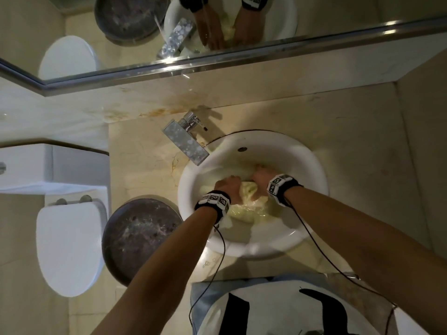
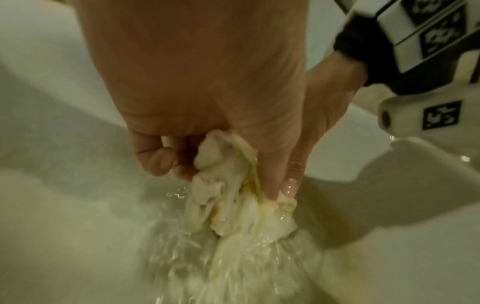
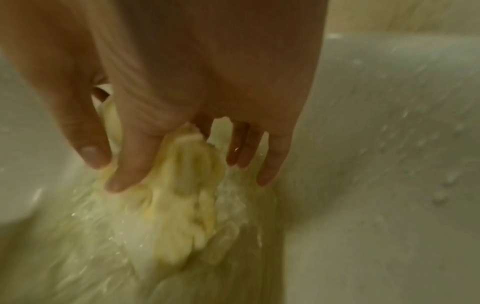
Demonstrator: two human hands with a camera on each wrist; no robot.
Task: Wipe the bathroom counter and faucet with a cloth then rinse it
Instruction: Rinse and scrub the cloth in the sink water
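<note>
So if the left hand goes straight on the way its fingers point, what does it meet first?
Probably the wet cloth the left hand grips, then the sink bottom beneath; depth is unclear.

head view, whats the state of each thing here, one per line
cloth: wet, bunched, in the sink
left hand: grips cloth
right hand: fingers curled on cloth
sink: water pooled at the bottom
faucet: flow not visible
toilet lid: closed
</note>
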